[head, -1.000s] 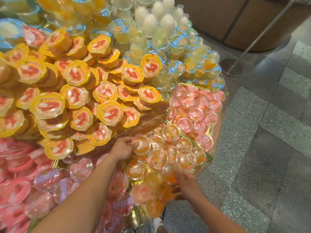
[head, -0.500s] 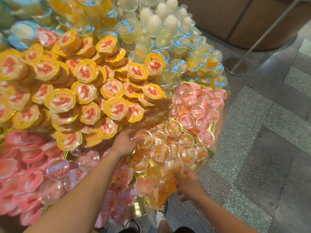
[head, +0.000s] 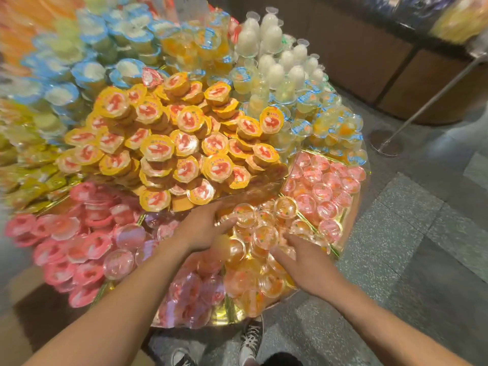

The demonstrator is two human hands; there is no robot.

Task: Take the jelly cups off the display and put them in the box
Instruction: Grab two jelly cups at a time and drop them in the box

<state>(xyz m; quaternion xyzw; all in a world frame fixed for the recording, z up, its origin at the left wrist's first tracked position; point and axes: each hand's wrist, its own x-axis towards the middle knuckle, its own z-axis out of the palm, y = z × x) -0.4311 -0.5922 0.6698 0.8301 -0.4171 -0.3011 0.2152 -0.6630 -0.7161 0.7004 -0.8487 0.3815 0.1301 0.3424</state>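
Left hand (head: 203, 228) and right hand (head: 303, 262) touch clear jelly cups (head: 265, 233), labels blurred

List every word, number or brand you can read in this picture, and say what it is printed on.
No text is readable.
Yellow-lidded cups: red print, too blurred.
Blue-lidded cups: print too small.
Pink-lidded cups: print too blurred.
White card at the top: blurred.

- yellow-lidded jelly cups (head: 161, 147) with a red-and-white print
- pink-lidded cups (head: 89, 247) on the left
- clear domed cups (head: 265, 233), orange and pink bits inside
- milky white jellies (head: 274, 72)
- grey speckled floor (head: 396, 260)
- black-and-white sneakers (head: 250, 336)
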